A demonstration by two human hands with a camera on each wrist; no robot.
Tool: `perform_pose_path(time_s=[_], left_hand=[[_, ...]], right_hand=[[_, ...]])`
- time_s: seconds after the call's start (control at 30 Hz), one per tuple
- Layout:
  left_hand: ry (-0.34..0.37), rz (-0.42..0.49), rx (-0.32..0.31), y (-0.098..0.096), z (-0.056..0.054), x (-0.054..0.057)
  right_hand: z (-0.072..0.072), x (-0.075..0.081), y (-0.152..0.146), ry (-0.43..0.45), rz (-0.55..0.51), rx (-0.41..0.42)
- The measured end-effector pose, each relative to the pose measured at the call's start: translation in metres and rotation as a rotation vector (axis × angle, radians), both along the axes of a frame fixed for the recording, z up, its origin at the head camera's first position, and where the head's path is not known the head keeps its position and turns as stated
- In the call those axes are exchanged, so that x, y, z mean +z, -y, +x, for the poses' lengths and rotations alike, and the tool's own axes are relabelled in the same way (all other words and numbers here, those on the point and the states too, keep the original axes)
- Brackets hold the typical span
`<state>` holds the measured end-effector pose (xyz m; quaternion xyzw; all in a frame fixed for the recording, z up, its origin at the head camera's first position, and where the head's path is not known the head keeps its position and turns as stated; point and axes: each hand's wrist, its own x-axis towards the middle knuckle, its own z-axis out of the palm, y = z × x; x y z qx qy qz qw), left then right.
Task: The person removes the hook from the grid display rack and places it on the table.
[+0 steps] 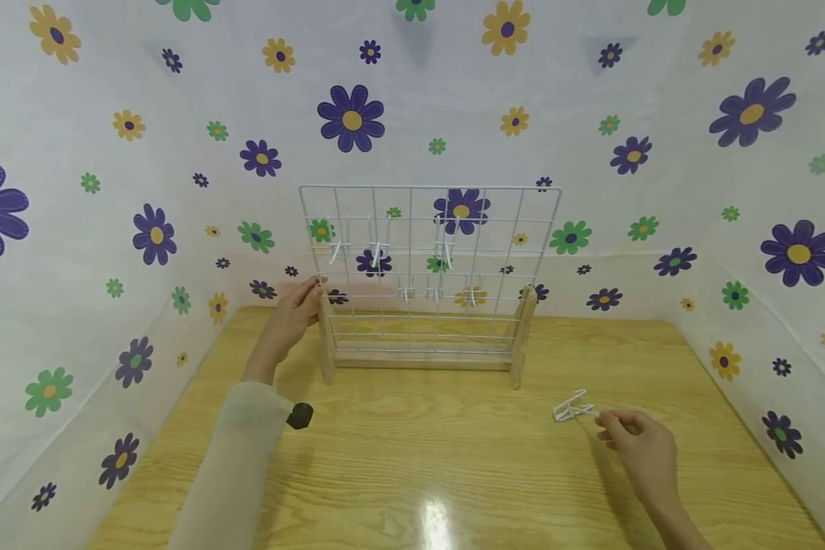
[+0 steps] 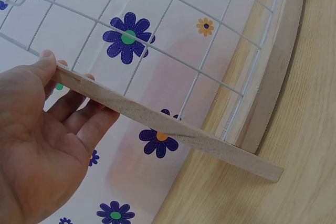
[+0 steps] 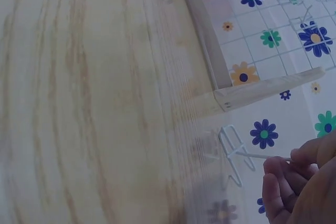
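Note:
A white wire grid panel [image 1: 429, 186] stands upright in a wooden stand with a post at each side. My left hand [image 1: 296, 317] grips the top of the left wooden post [image 2: 157, 124], thumb on the near face and fingers behind. Out to the right, above the table, my right hand [image 1: 642, 451] pinches a white wire hook [image 1: 574, 410] by its thin prong between thumb and fingers. The hook's bent frame [image 3: 231, 153] points away from the fingertips, toward the stand.
Several white hooks hang on the grid in two rows, among them an upper one [image 1: 378, 254] and a lower one [image 1: 472, 296]. A wooden table [image 1: 399, 435] lies beneath, and flower-printed cloth [image 1: 412, 92] encloses the back and sides. The right post [image 1: 522, 336] is nearest the held hook.

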<state>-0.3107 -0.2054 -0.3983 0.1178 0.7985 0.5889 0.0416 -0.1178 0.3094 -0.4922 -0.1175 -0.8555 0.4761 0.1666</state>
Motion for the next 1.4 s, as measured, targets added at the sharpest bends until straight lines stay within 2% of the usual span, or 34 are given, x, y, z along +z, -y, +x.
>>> perform_pose_path(time_s=[0.1, 0.23, 0.37, 0.47, 0.5, 0.6, 0.8, 1.1, 1.23, 1.4], left_hand=[[-0.014, -0.005, 0.004, 0.003, -0.008, -0.011], [-0.023, -0.013, 0.011, 0.005, -0.012, -0.016], [-0.01, -0.003, 0.005, -0.001, 0.0, -0.001], [0.006, -0.001, -0.002, -0.005, 0.01, 0.011], [0.006, -0.002, -0.002, -0.005, 0.009, 0.011], [0.004, 0.001, 0.004, -0.003, 0.005, 0.005], [-0.025, -0.016, 0.022, 0.003, -0.009, -0.015], [-0.031, -0.03, 0.033, 0.003, -0.011, -0.019], [-0.025, -0.024, 0.04, 0.003, -0.011, -0.02], [-0.023, -0.024, 0.048, 0.003, -0.012, -0.021]], right_hand=[[0.003, 0.001, 0.002, -0.031, 0.091, -0.01], [0.007, 0.004, 0.005, -0.053, 0.23, -0.002], [0.012, 0.005, 0.007, -0.011, 0.31, 0.012], [0.014, 0.006, 0.007, 0.043, 0.329, 0.016], [0.015, 0.007, 0.007, 0.059, 0.333, 0.017], [0.017, 0.008, 0.007, 0.095, 0.356, 0.033], [0.02, 0.008, 0.008, 0.186, 0.43, 0.074], [0.018, 0.006, 0.006, 0.401, 0.437, 0.114], [0.016, 0.005, 0.005, 0.416, 0.447, 0.134], [0.018, 0.0, 0.006, 0.392, 0.451, 0.158]])
